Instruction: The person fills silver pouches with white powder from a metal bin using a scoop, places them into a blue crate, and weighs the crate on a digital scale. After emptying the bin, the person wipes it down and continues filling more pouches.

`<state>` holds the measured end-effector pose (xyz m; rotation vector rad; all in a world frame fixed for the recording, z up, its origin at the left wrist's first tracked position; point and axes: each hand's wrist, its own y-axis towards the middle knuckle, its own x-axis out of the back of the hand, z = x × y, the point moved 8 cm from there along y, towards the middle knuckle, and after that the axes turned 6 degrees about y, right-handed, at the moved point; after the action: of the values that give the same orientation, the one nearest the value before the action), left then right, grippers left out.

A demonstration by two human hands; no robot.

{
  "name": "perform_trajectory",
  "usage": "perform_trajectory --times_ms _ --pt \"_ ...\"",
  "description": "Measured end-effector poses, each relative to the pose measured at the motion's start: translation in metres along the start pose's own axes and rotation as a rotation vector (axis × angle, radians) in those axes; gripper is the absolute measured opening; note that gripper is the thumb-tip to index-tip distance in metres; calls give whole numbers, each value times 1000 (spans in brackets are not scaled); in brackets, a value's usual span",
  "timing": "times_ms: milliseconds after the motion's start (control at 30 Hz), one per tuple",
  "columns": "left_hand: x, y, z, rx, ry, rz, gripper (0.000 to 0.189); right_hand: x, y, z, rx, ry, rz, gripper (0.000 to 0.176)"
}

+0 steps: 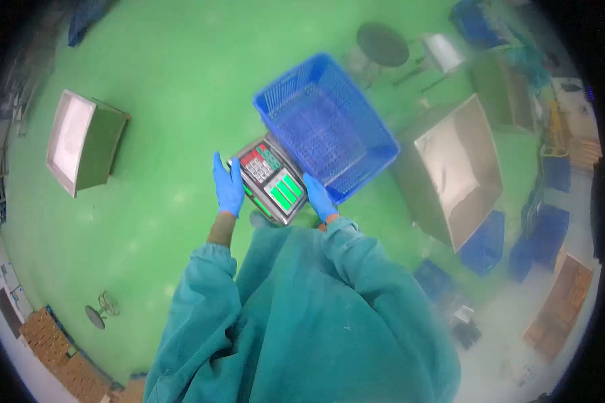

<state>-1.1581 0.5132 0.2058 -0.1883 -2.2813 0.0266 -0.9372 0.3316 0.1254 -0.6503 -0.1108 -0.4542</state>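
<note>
A digital weighing scale (pixel 273 180) with a keypad and lit green displays stands in front of me, its display side facing me. A blue perforated plastic crate (pixel 376 176) sits at its far side, with nothing visible inside. My left hand (pixel 229 191), in a blue glove, is at the scale's left edge with fingers stretched and the thumb apart. My right hand (pixel 320 198), also gloved in blue, lies at the right corner of the scale beside the crate's near wall, its fingers extended. Whether either palm presses on the scale is hard to make out.
A metal bin (pixel 101 144) stands on the green floor to the left, and a larger bin (pixel 421 181) to the right. Round stools (pixel 382 44) are behind the crate and at lower left. Blue crates (pixel 484 243) and brown boxes (pixel 57 339) line the edges.
</note>
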Motion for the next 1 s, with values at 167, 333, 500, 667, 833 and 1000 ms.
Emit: perform_trajectory --times_ms 167,333,500,667,833,1000 --pt "100 -77 7 -19 -40 187 61 35 -39 -43 124 68 -111 41" --pt "211 -120 43 114 -6 424 48 22 -102 42 182 -116 -129 34" --pt "277 -79 -12 -46 29 528 40 -18 -112 102 241 -119 -217 27" --pt "383 -22 -267 -765 -74 382 39 -86 -44 116 202 -80 -43 29" --pt "407 80 -337 -1131 -80 288 24 -138 43 176 356 -45 -28 26" --pt "341 274 -295 -890 -194 285 18 -189 146 287 301 -28 -26 21"
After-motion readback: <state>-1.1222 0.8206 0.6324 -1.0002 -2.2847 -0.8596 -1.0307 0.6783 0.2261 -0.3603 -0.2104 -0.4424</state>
